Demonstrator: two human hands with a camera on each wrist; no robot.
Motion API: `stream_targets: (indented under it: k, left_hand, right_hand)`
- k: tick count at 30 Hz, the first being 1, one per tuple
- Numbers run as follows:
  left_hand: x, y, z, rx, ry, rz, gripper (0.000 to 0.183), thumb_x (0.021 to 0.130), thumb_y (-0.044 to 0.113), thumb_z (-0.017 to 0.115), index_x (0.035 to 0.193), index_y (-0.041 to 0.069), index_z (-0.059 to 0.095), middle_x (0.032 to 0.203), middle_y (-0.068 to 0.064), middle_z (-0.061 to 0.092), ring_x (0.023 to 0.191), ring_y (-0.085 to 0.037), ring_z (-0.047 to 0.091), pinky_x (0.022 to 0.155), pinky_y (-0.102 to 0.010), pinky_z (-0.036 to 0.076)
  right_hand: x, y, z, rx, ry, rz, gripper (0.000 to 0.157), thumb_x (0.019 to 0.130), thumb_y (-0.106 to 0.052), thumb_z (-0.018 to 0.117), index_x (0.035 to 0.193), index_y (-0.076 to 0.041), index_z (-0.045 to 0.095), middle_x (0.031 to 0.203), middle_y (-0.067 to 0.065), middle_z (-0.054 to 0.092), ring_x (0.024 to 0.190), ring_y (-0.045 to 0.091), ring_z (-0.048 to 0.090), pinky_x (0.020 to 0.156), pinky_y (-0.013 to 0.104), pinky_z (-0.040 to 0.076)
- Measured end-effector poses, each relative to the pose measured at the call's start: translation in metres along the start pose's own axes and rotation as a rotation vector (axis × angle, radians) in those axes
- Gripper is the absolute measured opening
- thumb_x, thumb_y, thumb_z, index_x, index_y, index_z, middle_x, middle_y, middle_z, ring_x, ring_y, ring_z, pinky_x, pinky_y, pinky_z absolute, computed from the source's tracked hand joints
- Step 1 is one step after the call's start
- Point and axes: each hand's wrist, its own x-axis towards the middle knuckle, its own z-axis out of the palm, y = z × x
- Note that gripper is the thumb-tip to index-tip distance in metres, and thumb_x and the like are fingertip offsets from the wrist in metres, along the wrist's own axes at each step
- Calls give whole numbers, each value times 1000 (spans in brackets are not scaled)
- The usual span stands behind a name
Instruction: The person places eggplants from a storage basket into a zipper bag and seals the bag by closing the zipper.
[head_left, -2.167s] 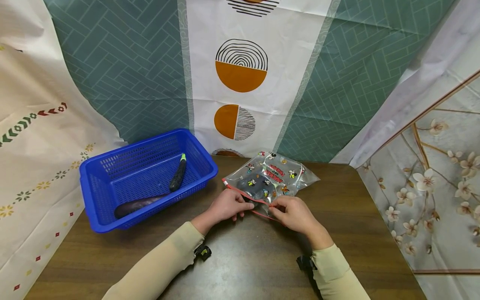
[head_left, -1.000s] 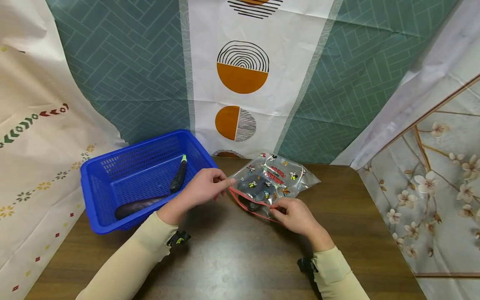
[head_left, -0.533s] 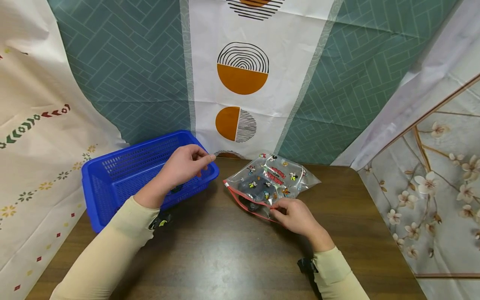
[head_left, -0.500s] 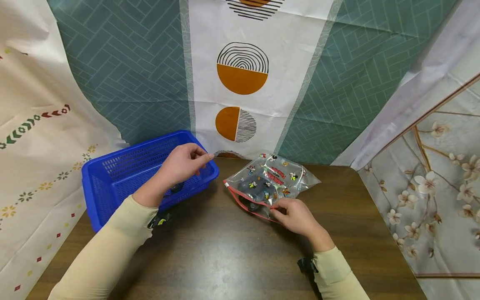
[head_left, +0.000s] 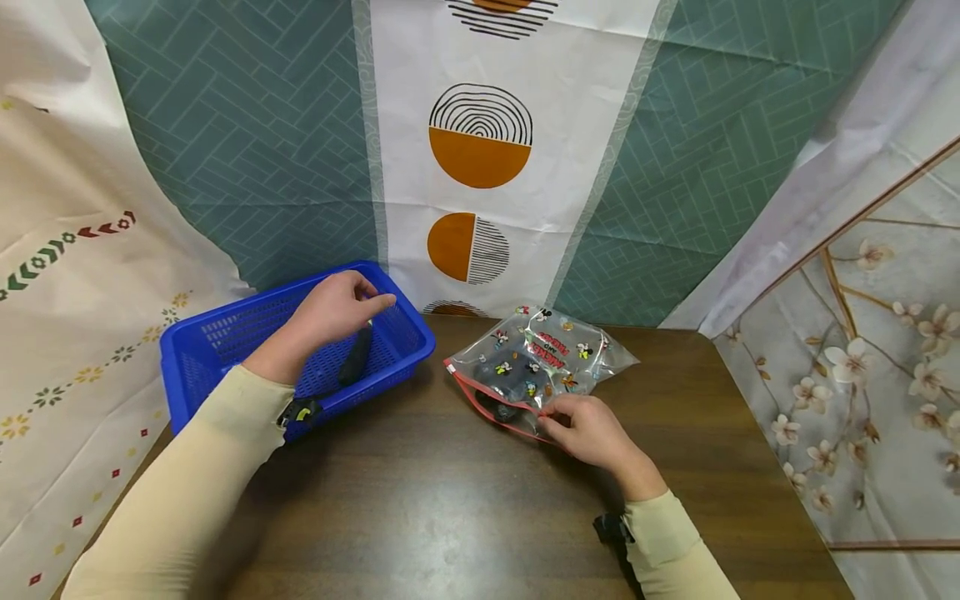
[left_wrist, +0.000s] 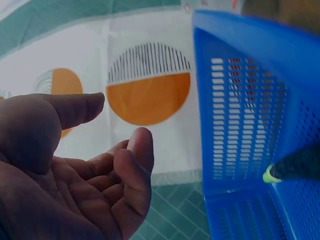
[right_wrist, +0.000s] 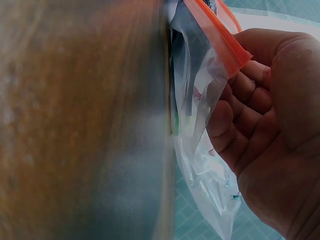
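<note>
My left hand (head_left: 337,307) is over the blue basket (head_left: 411,343), thumb and fingers apart and loosely bent, holding nothing. Below it in the basket lies a dark green, zucchini-like vegetable (head_left: 356,357) with a pale green end. The left wrist view shows this vegetable (left_wrist: 300,164) against the basket's perforated wall (left_wrist: 245,120). My forearm hides most of the basket's near left part. My right hand (head_left: 588,429) pinches the red zip edge of a clear printed zip bag (head_left: 551,354) between thumb and fingers (right_wrist: 262,45). The bag's mouth gapes, and something dark shows inside.
The bag and basket stand on a brown wooden table (head_left: 442,500). Patterned cloths hang around its sides, with a green and white curtain (head_left: 480,50) close behind the basket and bag.
My left hand has let go of the bag's zip edge and moved left to over the basket. The right hand keeps its pinch on the bag, whose mouth has opened wider.
</note>
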Motion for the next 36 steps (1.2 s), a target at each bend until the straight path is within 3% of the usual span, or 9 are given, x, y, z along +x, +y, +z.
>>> stream_targets:
  k: [8, 9, 12, 15, 16, 17, 22, 29, 36]
  left_hand:
    - [12, -15, -5, 90, -45, -63, 68, 110, 51, 65, 141, -10, 58, 141, -31, 63, 126, -46, 62, 108, -63, 51]
    - [25, -32, -1, 105, -46, -68, 74, 107, 61, 65, 137, -7, 61, 136, -27, 65, 121, -44, 64, 103, -61, 54]
    - [30, -41, 0, 136, -59, -83, 59, 107, 60, 67, 104, 1, 64, 95, -13, 65, 83, -30, 63, 74, -46, 55]
    - [35, -49, 2, 156, -58, -67, 57, 106, 57, 69, 74, 16, 45, 68, 4, 37, 58, -14, 33, 56, -33, 30]
    - [25, -37, -2, 151, -67, -70, 56, 108, 46, 69, 70, 17, 40, 64, 6, 30, 56, -13, 26, 56, -32, 25]
    - [26, -39, -1, 155, -72, -69, 58, 108, 45, 70, 67, 18, 38, 62, 7, 29, 54, -11, 24, 55, -31, 24]
    - [32, -49, -1, 214, -123, -72, 51, 106, 44, 71, 73, 13, 48, 66, 2, 42, 57, -16, 39, 57, -36, 37]
    - [37, -54, 3, 314, -219, -75, 46, 105, 41, 73, 114, -4, 65, 98, -15, 64, 83, -32, 65, 78, -49, 54]
    - [38, -60, 8, 324, -304, -110, 40, 105, 39, 75, 98, 1, 61, 86, -12, 60, 75, -35, 72, 64, -41, 57]
  right_hand:
    - [2, -2, -1, 2, -7, 6, 7, 99, -17, 84, 95, -23, 82, 89, -15, 73, 79, 5, 65, 74, 37, 58]
    - [2, -2, -1, 3, -9, 7, 7, 99, -18, 84, 95, -23, 82, 89, -16, 73, 79, 5, 65, 74, 37, 57]
    - [2, -3, -1, 7, -13, 8, 7, 99, -17, 84, 95, -23, 82, 88, -16, 72, 78, 5, 65, 74, 37, 57]
    - [2, -2, -1, 11, -18, 12, 8, 99, -17, 84, 94, -23, 82, 87, -17, 72, 77, 5, 63, 73, 36, 57]
    - [2, -2, -1, 11, -19, 14, 8, 99, -17, 84, 94, -23, 82, 87, -17, 71, 77, 5, 63, 73, 36, 57]
    - [2, -2, -1, 9, -20, 14, 8, 99, -17, 84, 94, -23, 82, 87, -17, 71, 77, 5, 63, 73, 36, 57]
    - [2, -2, 0, 2, -16, 12, 8, 99, -18, 84, 94, -23, 82, 87, -17, 72, 78, 4, 64, 73, 36, 57]
    - [1, -2, 0, -5, 5, 0, 8, 98, -16, 85, 93, -22, 82, 87, -16, 73, 77, 4, 64, 72, 36, 57]
    - [0, -2, -1, -4, -8, 12, 8, 99, -18, 84, 94, -23, 82, 88, -16, 73, 78, 3, 63, 73, 36, 57]
